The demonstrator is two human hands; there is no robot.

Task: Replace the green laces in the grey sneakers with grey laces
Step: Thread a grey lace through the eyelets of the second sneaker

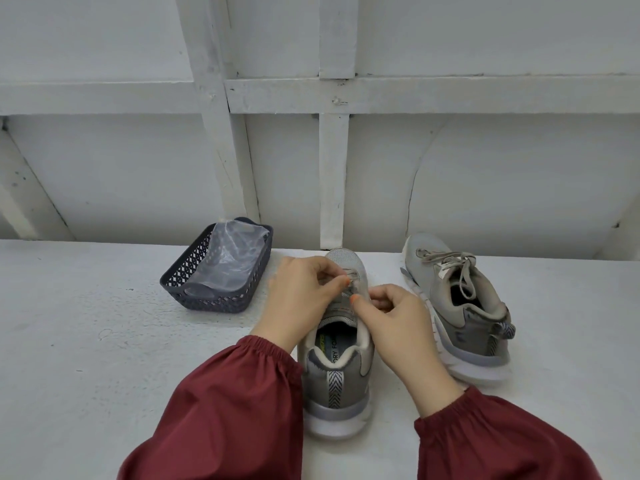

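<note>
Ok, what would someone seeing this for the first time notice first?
Two hands in dark red sleeves, the left hand and right hand, pinch the lace of the centre sneaker. A second sneaker lies tilted to its right, already laced, and a dark basket holding a clear bag sits to the left.

Both arms, in dark red sleeves (225, 410), reach in over the table's (86, 341) near edge. The left hand (301, 292) pinches the lace (350, 273) between thumb and forefinger. Just beside it, the right hand (398, 320) curls on the same lace, thumb extended.

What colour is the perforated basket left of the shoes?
Dark blue-grey basket, clearest in the head view.
</note>
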